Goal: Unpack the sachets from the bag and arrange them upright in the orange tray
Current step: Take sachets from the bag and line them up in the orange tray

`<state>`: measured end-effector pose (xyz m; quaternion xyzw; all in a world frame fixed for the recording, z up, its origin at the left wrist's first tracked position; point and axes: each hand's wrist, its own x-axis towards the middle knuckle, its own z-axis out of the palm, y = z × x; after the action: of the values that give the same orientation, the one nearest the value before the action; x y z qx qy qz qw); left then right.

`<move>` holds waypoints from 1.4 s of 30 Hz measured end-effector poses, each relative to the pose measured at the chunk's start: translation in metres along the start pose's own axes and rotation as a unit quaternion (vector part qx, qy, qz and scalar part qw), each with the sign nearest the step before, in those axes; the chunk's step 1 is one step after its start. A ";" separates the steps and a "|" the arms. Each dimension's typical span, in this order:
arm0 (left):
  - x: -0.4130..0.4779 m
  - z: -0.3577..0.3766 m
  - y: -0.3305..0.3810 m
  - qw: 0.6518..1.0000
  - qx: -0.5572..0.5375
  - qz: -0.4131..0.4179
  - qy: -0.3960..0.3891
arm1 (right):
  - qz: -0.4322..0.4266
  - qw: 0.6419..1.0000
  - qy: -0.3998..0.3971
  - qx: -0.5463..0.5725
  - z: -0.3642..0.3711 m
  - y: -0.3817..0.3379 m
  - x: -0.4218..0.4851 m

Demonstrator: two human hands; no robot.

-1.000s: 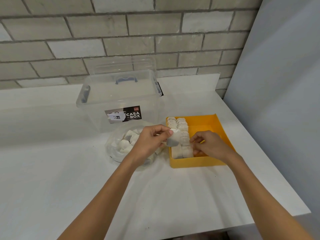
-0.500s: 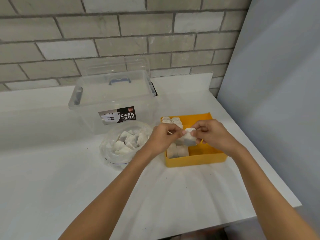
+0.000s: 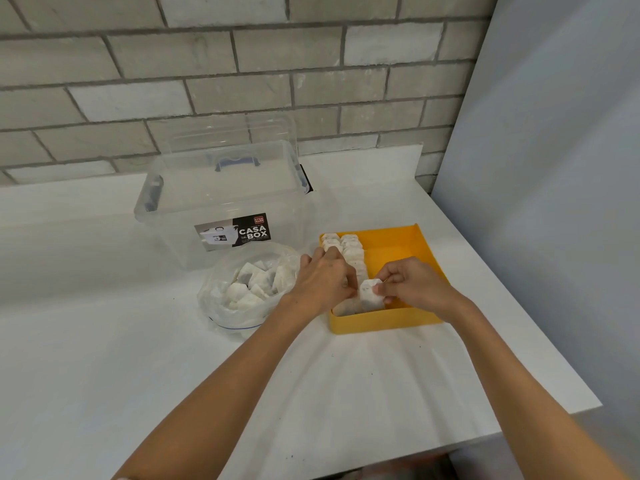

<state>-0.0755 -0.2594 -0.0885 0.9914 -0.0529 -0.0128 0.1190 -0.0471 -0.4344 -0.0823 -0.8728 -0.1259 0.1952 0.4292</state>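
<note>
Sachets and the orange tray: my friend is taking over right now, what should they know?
Left hand: fingers laid on the sachet rows, steadying them and gripping nothing.
Right hand: pinches one sachet at the near end of the second row.
Orange tray: two sachet rows stand along its left side; its right side is bare.
Plastic bag, left of the tray: many loose sachets lie inside.
Left to do: set the pinched sachet upright, then unpack those in the bag.

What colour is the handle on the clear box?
Blue handle on the clear box; the head view, the only one, shows it.
</note>
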 end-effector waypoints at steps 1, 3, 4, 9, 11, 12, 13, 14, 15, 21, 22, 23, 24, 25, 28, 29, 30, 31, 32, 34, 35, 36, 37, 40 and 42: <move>0.000 0.001 0.000 1.000 -0.007 -0.003 -0.002 | 0.006 1.000 -0.003 -0.005 0.002 0.000 0.001; 0.001 0.002 0.000 1.000 -0.023 -0.009 -0.006 | 0.017 1.000 -0.010 -0.011 0.005 0.001 0.003; 0.001 0.002 -0.001 0.999 -0.031 -0.011 -0.007 | 0.018 1.000 -0.015 -0.016 0.007 0.001 0.004; 0.001 0.003 -0.001 0.998 -0.055 -0.015 -0.010 | 0.006 0.996 -0.026 -0.089 0.015 0.004 0.008; 0.001 0.003 -0.001 0.998 -0.056 -0.016 -0.011 | 0.007 0.994 -0.026 -0.103 0.017 0.003 0.009; 0.001 0.003 -0.001 0.998 -0.056 -0.016 -0.013 | 0.007 0.994 -0.023 -0.109 0.017 0.003 0.009; 0.001 0.003 -0.001 0.998 -0.056 -0.017 -0.014 | 0.007 0.993 -0.021 -0.115 0.017 0.004 0.010; 0.001 0.003 -0.001 0.998 -0.058 -0.017 -0.016 | 0.006 0.993 -0.018 -0.120 0.017 0.004 0.010; 0.000 0.003 -0.001 0.998 -0.059 -0.018 -0.016 | 0.006 0.992 -0.016 -0.125 0.016 0.004 0.010; -0.002 -0.002 -0.006 0.995 -0.100 -0.022 -0.002 | -0.002 0.992 -0.009 -0.128 0.008 0.001 0.007; -0.002 -0.003 -0.008 0.994 -0.108 -0.023 0.005 | -0.006 0.991 -0.006 -0.131 0.005 0.000 0.007; -0.003 -0.006 -0.010 0.993 -0.115 -0.024 0.013 | -0.010 0.991 -0.003 -0.133 0.002 -0.001 0.007; -0.003 -0.008 -0.012 0.992 -0.122 -0.025 0.021 | -0.015 0.991 0.000 -0.132 0.000 -0.003 0.008; -0.003 -0.011 -0.015 0.991 -0.132 -0.025 0.029 | -0.022 0.991 0.004 -0.131 -0.003 -0.006 0.008; -0.006 -0.020 -0.027 0.983 -0.175 -0.024 0.056 | -0.060 0.990 0.020 -0.125 -0.007 -0.016 0.012; -0.008 -0.024 -0.031 0.980 -0.188 -0.023 0.066 | -0.076 0.989 0.025 -0.122 -0.007 -0.021 0.013; -0.009 -0.029 -0.036 0.977 -0.199 -0.023 0.077 | -0.092 0.988 0.029 -0.118 -0.007 -0.026 0.014; -0.011 -0.035 -0.041 0.975 -0.205 -0.024 0.087 | -0.104 0.988 0.032 -0.114 -0.007 -0.031 0.015; -0.014 -0.041 -0.046 0.973 -0.209 -0.026 0.097 | -0.115 0.987 0.034 -0.106 -0.006 -0.037 0.016; -0.019 -0.052 -0.058 0.968 -0.220 -0.041 0.117 | -0.131 0.988 0.028 -0.082 -0.001 -0.050 0.018; -0.022 -0.057 -0.065 0.964 -0.229 -0.050 0.126 | -0.140 0.987 0.024 -0.073 0.002 -0.056 0.020; -0.025 -0.060 -0.072 0.960 -0.239 -0.059 0.135 | -0.149 0.986 0.019 -0.069 0.006 -0.063 0.022; -0.028 -0.063 -0.079 0.956 -0.248 -0.069 0.144 | -0.158 0.985 0.014 -0.070 0.011 -0.069 0.024; -0.036 -0.064 -0.101 0.945 -0.261 -0.115 0.161 | -0.184 0.979 -0.009 -0.087 0.030 -0.086 0.034; -0.040 -0.060 -0.114 0.949 -0.237 -0.134 0.158 | -0.198 0.975 -0.029 -0.094 0.046 -0.097 0.041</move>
<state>-0.1017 -0.1304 -0.0571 0.9219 0.1048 0.1158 0.3546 -0.0359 -0.3283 -0.0396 -0.8609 -0.3261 0.1191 0.3719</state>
